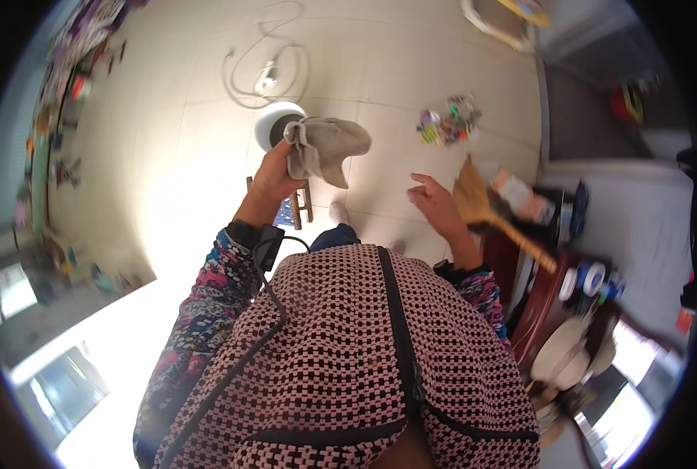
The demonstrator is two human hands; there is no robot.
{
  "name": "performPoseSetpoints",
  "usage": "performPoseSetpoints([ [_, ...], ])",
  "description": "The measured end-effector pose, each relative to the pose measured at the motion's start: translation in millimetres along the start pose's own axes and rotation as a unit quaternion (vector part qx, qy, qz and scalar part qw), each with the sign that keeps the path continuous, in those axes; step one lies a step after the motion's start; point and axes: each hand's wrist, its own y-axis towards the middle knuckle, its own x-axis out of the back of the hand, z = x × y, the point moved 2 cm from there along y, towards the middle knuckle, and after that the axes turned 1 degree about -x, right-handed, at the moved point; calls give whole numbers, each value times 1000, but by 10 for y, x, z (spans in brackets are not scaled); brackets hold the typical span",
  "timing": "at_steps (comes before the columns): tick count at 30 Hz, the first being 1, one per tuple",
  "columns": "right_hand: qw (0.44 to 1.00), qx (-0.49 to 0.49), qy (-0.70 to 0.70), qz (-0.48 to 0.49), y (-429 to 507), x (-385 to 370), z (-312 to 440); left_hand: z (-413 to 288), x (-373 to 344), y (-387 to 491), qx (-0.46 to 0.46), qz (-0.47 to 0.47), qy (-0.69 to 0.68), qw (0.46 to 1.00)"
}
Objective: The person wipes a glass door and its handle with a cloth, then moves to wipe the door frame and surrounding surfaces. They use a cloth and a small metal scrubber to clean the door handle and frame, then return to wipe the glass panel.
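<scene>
My left hand (277,173) is closed around the gathered edge of a grey-beige cloth (332,146), whose loose part spreads out to the right. The cloth partly covers a round white container (264,125) with a dark inside, lower down behind it. My right hand (432,198) is raised on the other side with fingers apart and holds nothing. Near that hand, a straw broom (482,206) lies slanting, its bristles towards the floor. Just below my left hand, part of a small wooden stool (303,206) shows.
A white cable with a power strip (268,79) lies coiled on the tiled floor. A heap of small mixed litter (449,122) lies ahead on the right. A dark red wooden cabinet (545,305) with objects on it stands at the right. Cluttered shelving lines the left.
</scene>
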Motion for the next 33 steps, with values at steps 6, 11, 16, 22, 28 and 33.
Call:
performPoseSetpoints([
  [6, 978, 130, -57, 150, 1372, -1627, 1295, -914, 347, -1, -73, -40, -77, 994],
  [11, 966, 69, -127, 214, 1873, -2016, 1427, -998, 449, 96, -129, -97, 96, 982],
  [16, 935, 107, -206, 268, 2601, -1623, 1370, -1281, 751, 33, -117, -177, 101, 972],
  [22, 921, 151, -231, 275, 3741, -1372, 1665, -1474, 1120, -277, 6, -456, 410, 790],
  [28, 899, 154, -227, 341, 4389, -1747, 2037, -1486, 1387, -201, -210, -413, 178, 868],
  [33, 856, 224, -326, 333, 4523, -1962, 2082, -1362, 1422, -29, -341, -367, 117, 858],
])
